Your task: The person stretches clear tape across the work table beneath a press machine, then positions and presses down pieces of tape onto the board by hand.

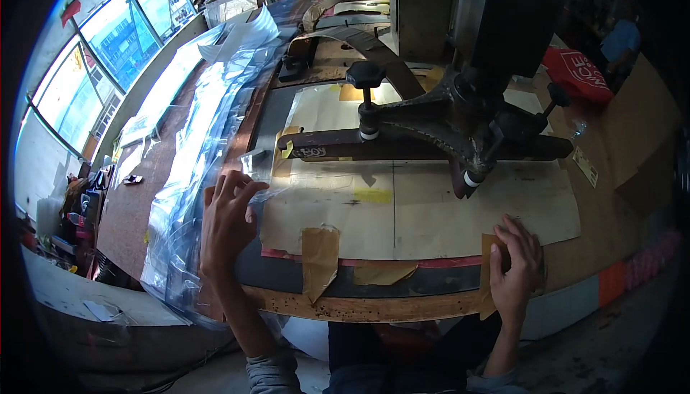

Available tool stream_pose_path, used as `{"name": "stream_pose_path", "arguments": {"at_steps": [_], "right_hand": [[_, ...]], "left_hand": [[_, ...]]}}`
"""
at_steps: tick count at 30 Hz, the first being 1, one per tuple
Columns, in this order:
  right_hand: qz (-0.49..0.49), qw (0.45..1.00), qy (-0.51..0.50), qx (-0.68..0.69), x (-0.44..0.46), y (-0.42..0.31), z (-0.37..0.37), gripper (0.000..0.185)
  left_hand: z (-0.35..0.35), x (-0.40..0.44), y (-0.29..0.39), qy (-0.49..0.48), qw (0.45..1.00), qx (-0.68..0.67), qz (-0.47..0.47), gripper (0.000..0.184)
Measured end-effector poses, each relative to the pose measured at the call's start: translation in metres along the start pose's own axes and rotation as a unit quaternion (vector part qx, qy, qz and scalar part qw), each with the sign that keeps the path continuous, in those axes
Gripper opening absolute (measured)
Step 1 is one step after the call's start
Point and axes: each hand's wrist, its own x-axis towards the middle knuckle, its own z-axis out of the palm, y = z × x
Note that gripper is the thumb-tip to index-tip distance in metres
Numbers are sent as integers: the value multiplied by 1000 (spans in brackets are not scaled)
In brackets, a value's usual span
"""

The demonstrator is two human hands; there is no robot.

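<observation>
My left hand (231,214) is raised at the left edge of the cream board (460,211), its fingers bent and thumb apart from the index finger. Thin clear plastic film (256,163) shows just beyond its fingertips; whether they touch it I cannot tell. My right hand (515,261) rests at the board's near right edge, fingers stretched forward over brown tape (489,272). A centre line and a yellow tape mark (371,196) show on the board. Above it a dark metal press head (467,117) with black knobs carries a long bar (431,148).
A stack of clear plastic sheets (208,135) lies to the left on a reddish-brown tabletop (129,225). Brown tape strips (320,261) hang over the near edge. A red bag (575,74) sits at the back right. Other people are partly visible in the background.
</observation>
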Motion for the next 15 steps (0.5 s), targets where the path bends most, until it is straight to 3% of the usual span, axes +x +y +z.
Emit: {"name": "stream_pose_path", "arguments": {"at_steps": [7,15], "right_hand": [[-2,1000,-1,0,0,0,0,24],[9,1000,-10,8,-1,2,0,29]], "left_hand": [[13,10,16,-49,994,-55,85,54],[8,-15,47,-123,982,-95,108,43]]}}
